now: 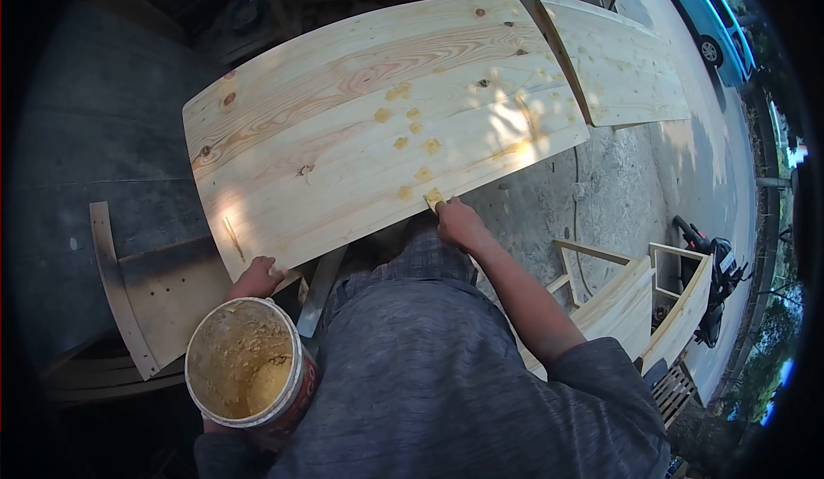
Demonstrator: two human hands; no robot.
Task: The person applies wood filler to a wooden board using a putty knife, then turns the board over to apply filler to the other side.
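A wide pine board (343, 136) lies before me, with several yellowish filler patches around its middle and near edge. At that near edge my right hand (461, 224) is closed on a small putty scraper (434, 199) smeared with filler, its blade on or just over the wood. My left hand (257, 278) is at the board's near left corner, above the bucket; its fingers look curled, and whether they grip the corner is unclear. The white bucket (292, 376), coated inside with yellow-brown filler, rests against my left forearm, which is mostly hidden behind it.
A second pine board (622, 67) stands beyond the right end. Wooden frames and panels (618, 307) are at the lower right, near a parked motorcycle (717, 264). A blue vehicle (704, 20) is on the road. Left of me lies a curved wooden piece (116, 290).
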